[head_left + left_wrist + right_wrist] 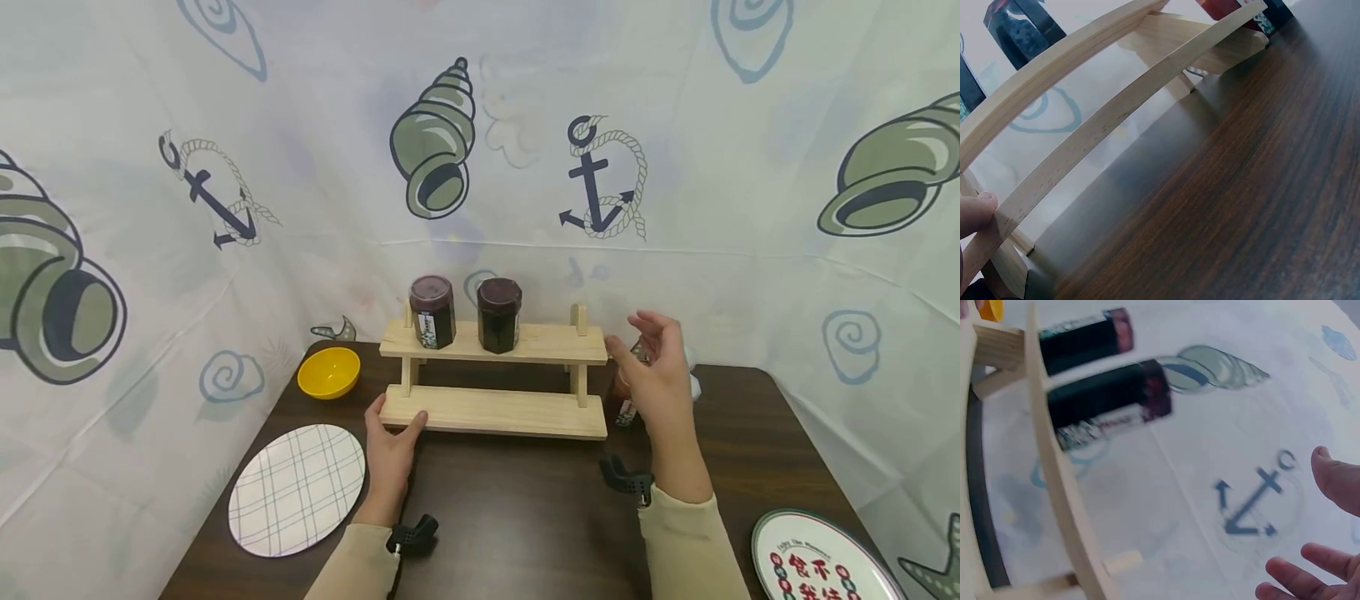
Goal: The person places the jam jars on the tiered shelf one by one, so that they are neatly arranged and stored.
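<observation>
A two-tier wooden shelf (491,410) stands on the table. My left hand (392,458) grips the left end of its lower board, and the left wrist view shows the thumb (975,212) against the board. On the upper board stand two dark jars, a left jar (432,312) and a right jar (499,315), upright and apart. Just past the shelf's right end, my right hand (660,383) is raised with fingers spread and nothing in its grasp. Behind that hand, a reddish-brown jar (624,410) is partly hidden.
A yellow bowl (328,372) sits at the back left of the dark table (510,517). In front of it lies a white checked oval plate or mat (297,490). A plate with red characters (813,558) is at the front right. Printed cloth (525,192) hangs behind.
</observation>
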`<state>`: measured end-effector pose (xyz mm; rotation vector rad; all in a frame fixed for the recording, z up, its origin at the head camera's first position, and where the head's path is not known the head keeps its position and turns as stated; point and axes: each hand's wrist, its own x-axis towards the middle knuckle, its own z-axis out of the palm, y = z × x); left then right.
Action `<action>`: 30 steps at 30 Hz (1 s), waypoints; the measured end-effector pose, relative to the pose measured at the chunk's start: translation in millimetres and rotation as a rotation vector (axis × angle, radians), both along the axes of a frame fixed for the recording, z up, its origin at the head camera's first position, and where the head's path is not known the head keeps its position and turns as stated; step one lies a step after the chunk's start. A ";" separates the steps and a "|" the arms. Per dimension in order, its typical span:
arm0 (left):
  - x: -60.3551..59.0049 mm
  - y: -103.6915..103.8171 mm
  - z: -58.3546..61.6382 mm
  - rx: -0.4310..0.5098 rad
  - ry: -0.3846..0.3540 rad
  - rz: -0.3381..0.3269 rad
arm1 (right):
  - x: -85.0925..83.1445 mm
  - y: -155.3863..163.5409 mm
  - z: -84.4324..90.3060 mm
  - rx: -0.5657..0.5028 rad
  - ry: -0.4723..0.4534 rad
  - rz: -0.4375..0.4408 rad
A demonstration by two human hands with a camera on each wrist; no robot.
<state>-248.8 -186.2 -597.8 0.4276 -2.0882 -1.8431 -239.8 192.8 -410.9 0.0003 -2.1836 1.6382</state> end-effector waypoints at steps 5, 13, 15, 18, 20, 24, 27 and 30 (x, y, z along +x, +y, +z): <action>1.2 0.2 3.7 -0.010 -0.007 -0.001 | 11.9 26.8 -3.2 -0.052 -0.003 -0.115; 1.5 1.1 2.3 0.002 0.004 -0.009 | 22.9 59.4 -15.9 -0.072 -0.139 -0.257; 1.8 0.8 1.7 0.007 0.008 -0.006 | 23.5 63.4 -17.2 -0.060 -0.152 -0.274; 1.7 0.6 1.2 0.010 0.009 -0.001 | 22.6 68.4 -20.2 -0.060 -0.170 -0.287; 1.1 0.7 1.5 0.008 0.008 -0.002 | 21.8 72.5 -22.7 -0.062 -0.180 -0.293; -0.7 1.1 2.6 0.009 0.005 -0.012 | 20.6 81.0 -28.0 -0.068 -0.209 -0.304; -0.6 0.7 3.1 0.008 -0.003 -0.012 | 19.1 85.9 -33.7 -0.059 -0.245 -0.296; 1.0 -0.1 3.1 0.007 -0.010 -0.008 | 15.0 89.5 -42.2 -0.027 -0.283 -0.269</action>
